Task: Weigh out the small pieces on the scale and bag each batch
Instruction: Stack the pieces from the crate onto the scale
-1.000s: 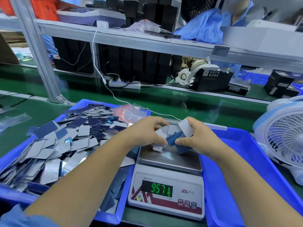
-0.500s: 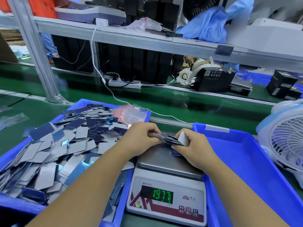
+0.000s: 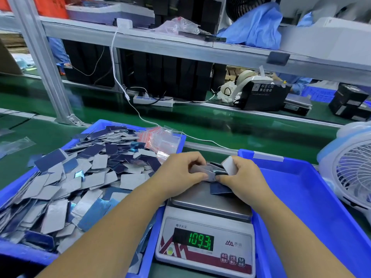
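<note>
A white digital scale (image 3: 204,245) stands between two blue trays, its green display reading 109.3. Over its steel pan (image 3: 200,199), my left hand (image 3: 180,173) and my right hand (image 3: 239,177) pinch one stack of small flat grey and blue pieces (image 3: 210,173) from either side. One blue piece (image 3: 219,190) lies on the pan beneath my right hand. The left blue tray (image 3: 12,189) holds a big heap of the same small pieces (image 3: 80,177). Small clear bags with red strips (image 3: 160,139) lie at that tray's far right corner.
The right blue tray (image 3: 313,207) is beside the scale. A white and blue desk fan (image 3: 349,167) stands at the far right. A green conveyor belt (image 3: 220,121) runs behind, with a white cable, a power strip (image 3: 153,100) and a black label dispenser (image 3: 263,95).
Both hands have gathered the loose pieces over the pan into a tighter stack. The scale reading changed from 957 to 197.7 to 109.3.
</note>
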Action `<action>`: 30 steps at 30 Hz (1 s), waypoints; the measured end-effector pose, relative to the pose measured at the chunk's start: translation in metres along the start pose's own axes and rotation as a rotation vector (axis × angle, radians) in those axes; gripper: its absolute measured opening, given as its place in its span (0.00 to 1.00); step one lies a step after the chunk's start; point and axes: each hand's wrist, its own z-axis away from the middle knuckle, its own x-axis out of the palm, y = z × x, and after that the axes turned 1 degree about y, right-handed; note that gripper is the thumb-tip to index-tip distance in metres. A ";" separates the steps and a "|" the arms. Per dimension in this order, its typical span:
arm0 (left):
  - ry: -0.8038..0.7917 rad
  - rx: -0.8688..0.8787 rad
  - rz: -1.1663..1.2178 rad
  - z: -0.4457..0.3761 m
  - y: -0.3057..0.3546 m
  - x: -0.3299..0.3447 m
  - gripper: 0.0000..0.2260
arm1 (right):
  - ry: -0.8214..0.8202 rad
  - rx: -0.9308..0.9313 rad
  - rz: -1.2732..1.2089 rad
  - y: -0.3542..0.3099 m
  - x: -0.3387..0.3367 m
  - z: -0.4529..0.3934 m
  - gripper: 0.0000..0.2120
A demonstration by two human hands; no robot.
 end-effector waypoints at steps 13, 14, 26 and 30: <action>-0.028 0.096 -0.107 -0.002 -0.003 0.002 0.20 | -0.167 -0.125 -0.036 -0.015 -0.001 0.001 0.17; -0.052 0.112 -0.097 -0.002 -0.002 0.004 0.19 | -0.178 -0.133 -0.033 -0.016 -0.001 0.002 0.18; -0.053 -0.016 -0.078 0.000 0.002 0.009 0.08 | -0.071 -0.035 -0.312 -0.005 -0.016 0.005 0.13; -0.086 -0.009 -0.087 0.002 0.004 0.009 0.10 | 0.105 -0.127 -0.367 -0.013 -0.006 0.006 0.13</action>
